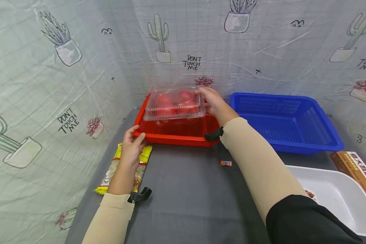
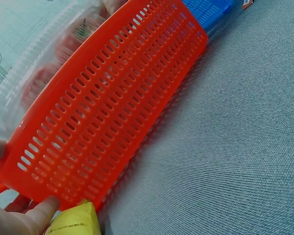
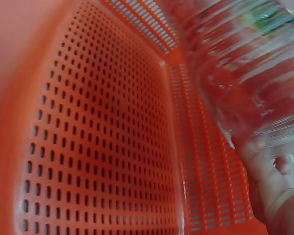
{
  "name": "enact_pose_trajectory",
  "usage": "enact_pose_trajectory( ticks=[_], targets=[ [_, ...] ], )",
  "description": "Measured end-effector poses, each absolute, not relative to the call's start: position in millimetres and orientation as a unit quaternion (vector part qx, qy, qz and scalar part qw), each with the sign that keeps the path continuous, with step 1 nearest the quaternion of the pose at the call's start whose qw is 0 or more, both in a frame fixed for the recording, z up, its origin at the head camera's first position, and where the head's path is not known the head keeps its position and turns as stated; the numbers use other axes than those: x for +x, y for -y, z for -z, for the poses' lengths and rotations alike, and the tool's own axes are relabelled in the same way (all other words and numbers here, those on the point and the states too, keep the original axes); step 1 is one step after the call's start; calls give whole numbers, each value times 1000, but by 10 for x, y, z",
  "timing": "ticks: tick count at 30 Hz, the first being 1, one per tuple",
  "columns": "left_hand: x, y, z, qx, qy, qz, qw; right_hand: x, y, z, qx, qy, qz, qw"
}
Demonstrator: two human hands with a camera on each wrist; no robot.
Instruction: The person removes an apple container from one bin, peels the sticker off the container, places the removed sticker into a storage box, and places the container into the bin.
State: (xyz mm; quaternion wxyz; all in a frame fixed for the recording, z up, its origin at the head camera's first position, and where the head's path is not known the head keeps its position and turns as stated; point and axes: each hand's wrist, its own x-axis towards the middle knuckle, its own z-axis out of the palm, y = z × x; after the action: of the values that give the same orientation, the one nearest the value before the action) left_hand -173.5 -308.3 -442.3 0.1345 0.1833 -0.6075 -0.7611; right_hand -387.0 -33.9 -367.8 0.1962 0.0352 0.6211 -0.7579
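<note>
A clear plastic box of tomatoes (image 1: 174, 104) hangs tilted over the red basket (image 1: 183, 138). My right hand (image 1: 212, 101) grips the box by its right end; in the right wrist view the fingers (image 3: 257, 161) bend round the ribbed side. Red round tomatoes show through the plastic. At the basket's near left corner, my left hand (image 1: 132, 145) holds the rim. In the left wrist view, that hand's fingertips (image 2: 46, 208) lie against the slotted outer wall. Under the left wrist lies a yellow food packet (image 1: 144, 154), partly hidden by the hand and forearm.
To the right of the red basket stands a blue basket (image 1: 292, 145). A small orange wrapped snack (image 1: 225, 163) lies on the grey table (image 1: 189, 196). At the right are a white tray (image 1: 332, 179) and a brown box (image 1: 357, 169). A printed curtain (image 1: 125, 47) hangs behind.
</note>
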Motion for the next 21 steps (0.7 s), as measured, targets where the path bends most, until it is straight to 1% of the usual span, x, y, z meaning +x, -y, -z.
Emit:
enact_pose_trajectory(
  ticks=[5, 12, 21],
  targets=[
    [-1718, 3078, 4424, 183, 604, 763, 137, -3935, 383, 3701, 44, -627, 750, 208],
    [-1715, 3060, 4445, 176, 599, 767, 146, -3990, 378, 3794, 40, -635, 743, 208],
    [-1690, 3046, 4441, 177, 604, 763, 147, -3981, 424, 3841, 29, -646, 729, 224]
  ],
)
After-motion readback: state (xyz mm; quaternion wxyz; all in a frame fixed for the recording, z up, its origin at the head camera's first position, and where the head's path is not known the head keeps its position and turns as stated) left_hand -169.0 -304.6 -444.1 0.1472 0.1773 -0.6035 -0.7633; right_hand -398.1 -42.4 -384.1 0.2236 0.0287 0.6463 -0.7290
